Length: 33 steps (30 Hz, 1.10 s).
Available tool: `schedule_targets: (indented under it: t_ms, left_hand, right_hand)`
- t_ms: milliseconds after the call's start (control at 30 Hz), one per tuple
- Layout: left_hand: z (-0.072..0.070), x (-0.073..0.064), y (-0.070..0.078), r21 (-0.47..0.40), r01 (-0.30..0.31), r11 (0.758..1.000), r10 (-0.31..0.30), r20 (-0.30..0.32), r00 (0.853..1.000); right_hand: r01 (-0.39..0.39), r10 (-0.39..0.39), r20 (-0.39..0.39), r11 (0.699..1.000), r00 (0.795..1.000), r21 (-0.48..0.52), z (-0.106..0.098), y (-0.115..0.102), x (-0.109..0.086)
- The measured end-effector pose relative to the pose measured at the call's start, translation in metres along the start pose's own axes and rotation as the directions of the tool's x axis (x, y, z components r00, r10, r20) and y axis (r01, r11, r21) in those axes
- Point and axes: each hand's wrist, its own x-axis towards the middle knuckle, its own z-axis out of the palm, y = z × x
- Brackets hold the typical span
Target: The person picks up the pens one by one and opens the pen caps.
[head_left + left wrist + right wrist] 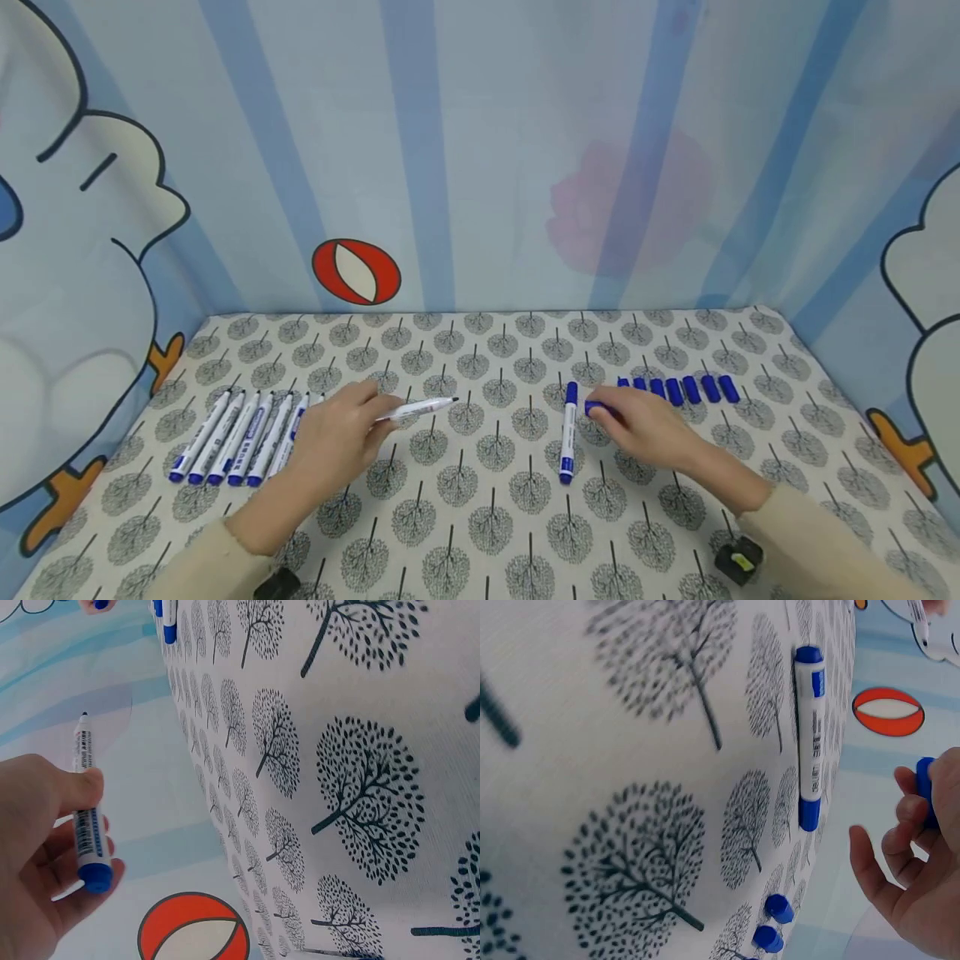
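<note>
My left hand (339, 429) grips an uncapped white marker (420, 407), its dark tip pointing right. The left wrist view shows the thumb laid across that marker's barrel (86, 825), blue end low in the fingers. Between thumb and fingers, my right hand (641, 425) pinches a blue cap (600, 408); the right wrist view has this cap (925, 791) against the fingers. Just left of the right hand lies a capped blue-and-white marker (568, 433), also seen in the right wrist view.
Several uncapped markers (242, 442) lie side by side at the left, tips away from me. A row of several blue caps (692, 389) sits beyond the right hand. The tree-print cloth (491, 529) covers the table, with a printed curtain (487, 150) behind it.
</note>
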Motion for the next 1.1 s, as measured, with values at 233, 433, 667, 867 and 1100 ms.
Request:
schedule_targets:
  t_ms: [233, 433, 667, 867, 1100]
  left_hand:
    - [-0.006, -0.006, -0.005, 0.028, 0.185, 0.982, -0.186, 0.275, 0.943]
    - [-0.004, -0.010, -0.005, 0.025, 0.357, 0.934, -0.339, 0.378, 0.861]
    - [-0.005, -0.013, -0.023, 0.040, 0.553, 0.832, -0.508, 0.451, 0.733]
    - [-0.004, -0.016, -0.035, 0.053, 0.618, 0.784, -0.554, 0.508, 0.660]
    - [-0.004, -0.022, -0.041, 0.078, 0.609, 0.790, -0.556, 0.510, 0.656]
  right_hand:
    - [-0.069, 0.072, 0.063, 0.997, 0.995, -0.042, 0.000, 0.005, -0.006]
    - [-0.130, 0.134, 0.052, 0.989, 0.990, -0.075, -0.003, 0.002, -0.011]
    - [-0.169, 0.171, 0.021, 0.982, 0.985, -0.081, -0.006, 0.007, -0.015]
    - [-0.189, 0.190, 0.005, 0.980, 0.982, -0.068, -0.009, 0.011, -0.017]
    - [-0.201, 0.198, -0.046, 0.976, 0.979, -0.080, -0.012, 0.019, -0.021]
